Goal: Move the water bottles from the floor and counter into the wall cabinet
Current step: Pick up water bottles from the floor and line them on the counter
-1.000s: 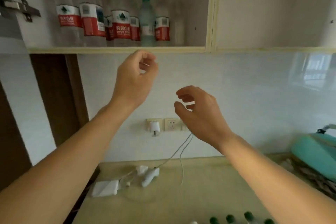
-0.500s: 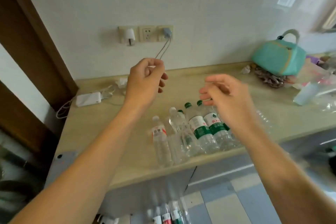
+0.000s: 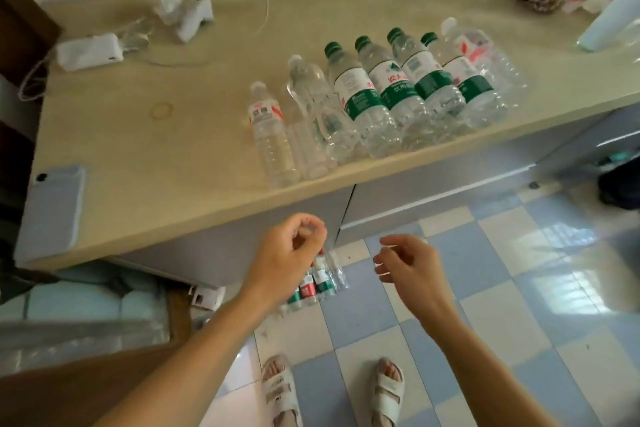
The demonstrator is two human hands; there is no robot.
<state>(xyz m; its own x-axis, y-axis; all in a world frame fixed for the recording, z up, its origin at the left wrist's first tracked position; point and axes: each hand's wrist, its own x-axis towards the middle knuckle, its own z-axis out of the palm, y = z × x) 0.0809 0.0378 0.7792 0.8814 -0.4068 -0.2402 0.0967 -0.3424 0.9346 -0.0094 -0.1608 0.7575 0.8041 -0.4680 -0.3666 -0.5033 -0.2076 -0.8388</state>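
Hovering below the beige bench edge, your left hand and right hand hang loosely curled, holding nothing. Eight clear plastic water bottles remain lying on the bench; further labelled bottles lie on the checkered floor. Much remains.

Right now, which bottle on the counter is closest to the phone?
The small white-capped bottle with the red-and-white label, at the left end of the row. The phone lies farther left; the green-capped bottles stand farther right.

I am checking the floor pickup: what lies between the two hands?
In the head view, floor bottles and bare checkered floor show between the left hand and right hand.
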